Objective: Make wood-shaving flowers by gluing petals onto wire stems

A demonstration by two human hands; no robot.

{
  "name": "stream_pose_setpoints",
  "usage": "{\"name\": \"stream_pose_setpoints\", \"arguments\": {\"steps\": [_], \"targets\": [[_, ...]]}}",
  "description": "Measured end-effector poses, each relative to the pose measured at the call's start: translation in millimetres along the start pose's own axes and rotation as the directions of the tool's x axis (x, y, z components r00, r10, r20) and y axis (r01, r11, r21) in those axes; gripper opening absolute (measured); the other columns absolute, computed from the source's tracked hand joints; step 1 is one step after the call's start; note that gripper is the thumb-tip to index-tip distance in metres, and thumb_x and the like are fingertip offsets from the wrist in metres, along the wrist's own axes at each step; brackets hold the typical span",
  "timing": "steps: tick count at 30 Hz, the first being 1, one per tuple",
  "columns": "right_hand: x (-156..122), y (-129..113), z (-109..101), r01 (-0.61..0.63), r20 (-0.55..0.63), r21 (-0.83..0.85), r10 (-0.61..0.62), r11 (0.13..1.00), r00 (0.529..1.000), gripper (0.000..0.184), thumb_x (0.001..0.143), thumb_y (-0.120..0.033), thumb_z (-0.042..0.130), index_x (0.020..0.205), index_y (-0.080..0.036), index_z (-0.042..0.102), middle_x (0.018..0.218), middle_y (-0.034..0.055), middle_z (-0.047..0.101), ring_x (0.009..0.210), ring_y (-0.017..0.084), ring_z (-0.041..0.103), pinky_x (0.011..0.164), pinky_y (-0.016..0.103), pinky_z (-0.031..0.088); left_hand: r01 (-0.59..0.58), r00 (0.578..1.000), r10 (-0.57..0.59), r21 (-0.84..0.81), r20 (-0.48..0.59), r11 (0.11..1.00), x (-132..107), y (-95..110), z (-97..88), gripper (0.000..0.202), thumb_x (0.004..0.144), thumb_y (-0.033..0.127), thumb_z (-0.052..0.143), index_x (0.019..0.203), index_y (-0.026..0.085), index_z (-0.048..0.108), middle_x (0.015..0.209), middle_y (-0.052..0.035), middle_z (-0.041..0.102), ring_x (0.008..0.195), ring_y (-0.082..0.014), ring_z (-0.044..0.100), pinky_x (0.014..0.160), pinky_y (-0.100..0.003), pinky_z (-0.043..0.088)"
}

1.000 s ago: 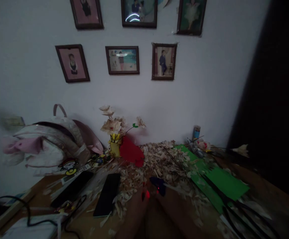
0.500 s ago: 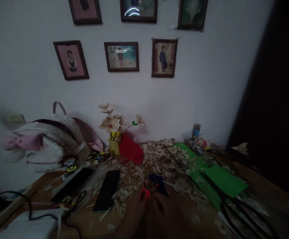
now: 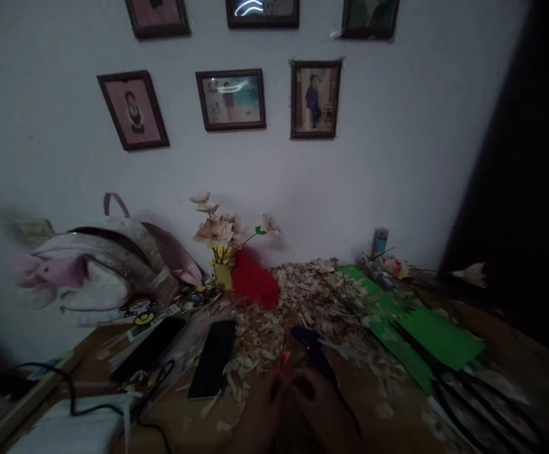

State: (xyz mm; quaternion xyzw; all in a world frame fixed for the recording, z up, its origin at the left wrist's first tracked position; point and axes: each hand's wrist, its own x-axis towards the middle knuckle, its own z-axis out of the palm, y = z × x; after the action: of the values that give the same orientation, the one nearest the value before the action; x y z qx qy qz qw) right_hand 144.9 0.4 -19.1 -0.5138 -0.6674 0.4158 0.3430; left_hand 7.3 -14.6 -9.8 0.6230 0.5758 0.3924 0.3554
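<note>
My left hand (image 3: 262, 400) is closed in a pinch on a small red piece of paper (image 3: 284, 359), which sticks up above the fingertips. Beside it, almost touching, my right hand (image 3: 316, 398) has its thumb and finger pressed together; what they hold, if anything, is too dark to make out. Just beyond the right hand lies a dark blue glue gun (image 3: 316, 354) with a small red light, its cord running down past that hand. Loose pale scraps (image 3: 250, 366) cover the wooden table (image 3: 373, 435) around both hands.
Left of my hands are a black phone (image 3: 212, 360), another dark phone-like slab (image 3: 149, 350) and a backpack (image 3: 108, 271). Behind stand a yellow vase (image 3: 223, 276) of pale flowers and red paper (image 3: 255, 280). Green paper (image 3: 438, 337) and large scissors (image 3: 438, 369) lie right.
The view has tilted slightly. My fingertips have come together, and the red piece, brightly lit before, is now dimmer and points up. The glue gun stays on the table.
</note>
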Motion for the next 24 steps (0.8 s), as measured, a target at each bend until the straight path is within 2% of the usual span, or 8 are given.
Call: {"name": "stream_pose_setpoints", "arguments": {"steps": [4, 11, 16, 21, 24], "targets": [[2, 2, 1, -0.009, -0.004, 0.061, 0.009, 0.998, 1.000, 0.020, 0.072, -0.029, 0.050, 0.085, -0.024, 0.064, 0.088, 0.0002, 0.067, 0.084, 0.017, 0.060, 0.078, 0.024, 0.042, -0.023, 1.000, 0.023, -0.010, -0.005, 1.000, 0, 5, -4.6, 0.026, 0.079, 0.035, 0.046, 0.087, 0.018, 0.063, 0.081, -0.0035, 0.067, 0.079, -0.0195, 0.058, 0.078, -0.029, 0.044], [4, 10, 3, -0.042, -0.053, 0.165, 0.051, 0.985, 0.997, 0.021, 0.071, -0.037, 0.054, 0.081, -0.022, 0.064, 0.084, 0.0012, 0.068, 0.083, 0.020, 0.061, 0.076, 0.025, 0.043, -0.025, 0.999, 0.026, 0.018, -0.028, 1.000, -1, 6, -1.9, 0.022, 0.078, 0.036, 0.047, 0.076, 0.019, 0.061, 0.076, -0.0031, 0.065, 0.075, -0.0189, 0.057, 0.071, -0.027, 0.044], [4, 11, 6, -0.050, -0.018, 0.173, 0.054, 0.984, 0.998, 0.020, 0.072, -0.037, 0.053, 0.081, -0.021, 0.063, 0.083, 0.0008, 0.068, 0.082, 0.019, 0.061, 0.075, 0.025, 0.043, 0.003, 0.999, -0.001, 0.058, -0.032, 0.998, 1, 5, -1.0, 0.018, 0.077, 0.029, 0.045, 0.077, 0.017, 0.059, 0.073, -0.0031, 0.063, 0.071, -0.0182, 0.056, 0.067, -0.027, 0.043], [4, 9, 7, -0.051, -0.022, 0.222, 0.058, 0.974, 0.998, 0.023, 0.069, -0.036, 0.054, 0.082, -0.020, 0.064, 0.083, 0.0022, 0.068, 0.082, 0.020, 0.062, 0.073, 0.025, 0.045, -0.045, 0.999, 0.045, 0.007, -0.003, 0.999, 1, 1, -0.6, 0.018, 0.078, 0.026, 0.044, 0.083, 0.018, 0.060, 0.081, -0.0041, 0.066, 0.077, -0.0182, 0.058, 0.072, -0.027, 0.043], [4, 7, 6, -0.020, -0.048, 0.162, 0.029, 0.987, 0.998, 0.022, 0.070, -0.037, 0.053, 0.081, -0.020, 0.064, 0.083, 0.0027, 0.068, 0.081, 0.020, 0.062, 0.073, 0.026, 0.045, -0.045, 0.999, 0.045, 0.016, -0.007, 0.999, -1, 0, -0.2, 0.020, 0.079, 0.028, 0.045, 0.085, 0.018, 0.061, 0.081, -0.0046, 0.067, 0.077, -0.0188, 0.059, 0.072, -0.027, 0.044]]}}
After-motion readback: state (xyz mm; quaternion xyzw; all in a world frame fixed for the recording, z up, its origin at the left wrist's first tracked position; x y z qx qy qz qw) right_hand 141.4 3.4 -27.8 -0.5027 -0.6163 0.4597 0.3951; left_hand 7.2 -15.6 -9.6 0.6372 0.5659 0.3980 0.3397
